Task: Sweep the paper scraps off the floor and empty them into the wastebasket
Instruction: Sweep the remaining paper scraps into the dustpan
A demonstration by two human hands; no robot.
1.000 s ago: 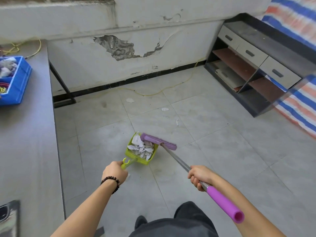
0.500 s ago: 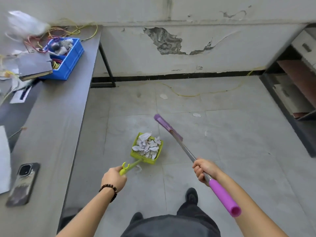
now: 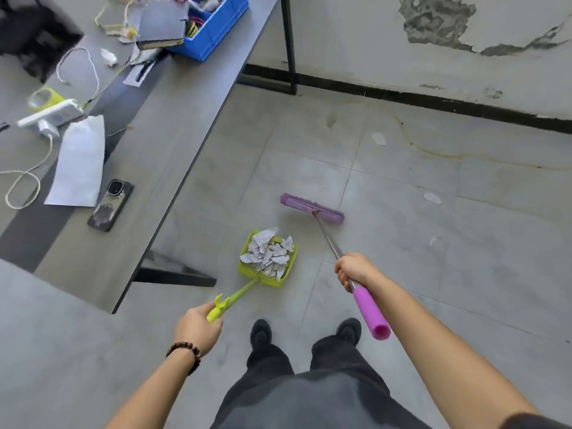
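My left hand [image 3: 197, 329] grips the handle of a lime-green dustpan [image 3: 288, 264], which is heaped with torn white paper scraps [image 3: 268, 253]. My right hand [image 3: 353, 270] grips the metal shaft of a broom just above its pink grip. The purple broom head [image 3: 312, 209] is beyond the dustpan and a little to its right, apart from it. Three loose scraps lie on the tiles to the right, one scrap [image 3: 379, 138] near the wall, another scrap [image 3: 432, 198] further right and a faint scrap [image 3: 435, 240] nearer me. No wastebasket is in view.
A grey table [image 3: 173, 128] runs along the left with a phone [image 3: 110, 205], a sheet of paper, cables and a blue bin [image 3: 213, 29] on it; its black leg [image 3: 288, 44] stands by the wall. A yellow cord [image 3: 433, 151] lies on the floor. My feet are below the dustpan.
The view has swung left, bringing more of the table into sight. The broom head has come away from the dustpan and now sits beyond it. Both hands keep their grips.
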